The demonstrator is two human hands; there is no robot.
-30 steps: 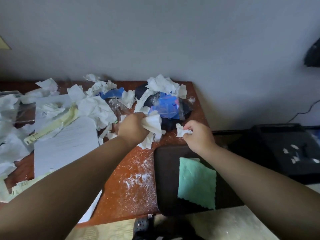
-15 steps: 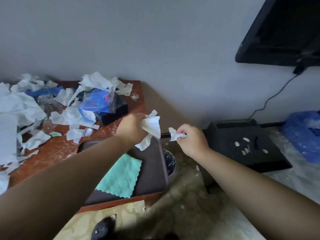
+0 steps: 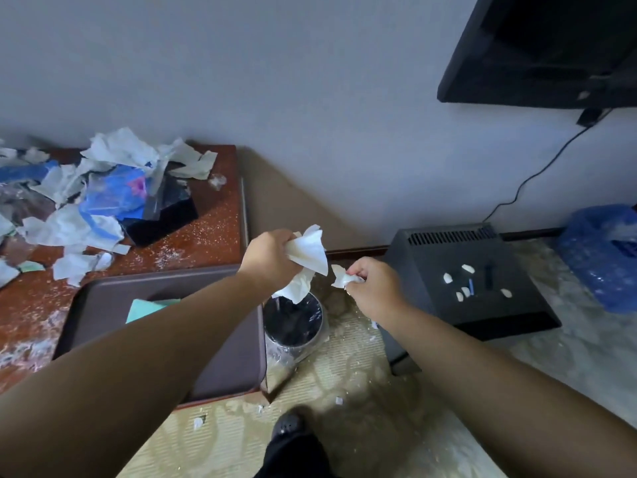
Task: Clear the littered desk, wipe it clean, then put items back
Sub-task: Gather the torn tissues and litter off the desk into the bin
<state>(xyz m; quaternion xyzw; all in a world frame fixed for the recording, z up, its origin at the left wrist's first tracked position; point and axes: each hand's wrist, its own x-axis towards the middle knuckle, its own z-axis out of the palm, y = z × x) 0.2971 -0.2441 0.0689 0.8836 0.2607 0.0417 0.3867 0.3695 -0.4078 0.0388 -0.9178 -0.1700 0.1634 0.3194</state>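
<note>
Litter (image 3: 113, 188) is lying heaped on the far left of the red-brown desk (image 3: 206, 236): torn white paper, blue plastic wrapping and a black box (image 3: 165, 215) underneath, with white crumbs dusting the wood around it. We are holding two handfuls of that paper out past the desk's right edge. Our left hand (image 3: 272, 260) is closing its grip around a large crumpled white tissue (image 3: 306, 260), whose loose end is hanging directly above the open mouth of a small round bin (image 3: 293, 326) standing on the floor just beside the desk. Our right hand (image 3: 372, 284) is pinching a smaller paper scrap (image 3: 344, 277) between thumb and fingertips, just to the right of the tissue and near the bin's rim. A dark brown tray (image 3: 165, 288) is sitting at the desk's near right corner, and on it a teal cloth (image 3: 148, 305) is showing, mostly hidden behind our left forearm. To the right, a black device (image 3: 465, 257) is resting on the floor with several pale scraps lying on top; what they are is hard for us to tell. A blue bag (image 3: 599, 253) is sitting at the far right, and small white bits are scattered over the floor mat.
</note>
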